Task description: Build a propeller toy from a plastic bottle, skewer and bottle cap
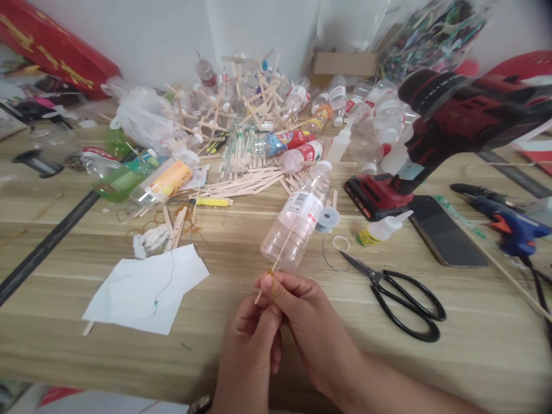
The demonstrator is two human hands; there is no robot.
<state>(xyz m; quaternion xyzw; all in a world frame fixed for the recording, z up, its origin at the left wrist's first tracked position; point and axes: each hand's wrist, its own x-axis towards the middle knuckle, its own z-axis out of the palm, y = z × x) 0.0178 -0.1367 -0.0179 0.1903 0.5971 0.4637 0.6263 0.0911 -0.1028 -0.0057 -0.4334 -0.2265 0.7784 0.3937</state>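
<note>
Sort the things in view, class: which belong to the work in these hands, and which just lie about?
In use, judging by the hands:
- thin pale wooden stick, in the left hand and right hand
- thin yellow band around it

Apparently lying about:
- black-handled metal scissors
- red-and-black power drill
- black rectangular phone

Both hands, left (254, 339) and right (308, 316), meet at lower center, pinching a thin stick (282, 250) and a rubber band (271, 275). A bottle (297, 215) lies just above them; scissors (394, 293) lie at lower right, paper (144, 290) at lower left, a drill (452, 123) at upper right.
</note>
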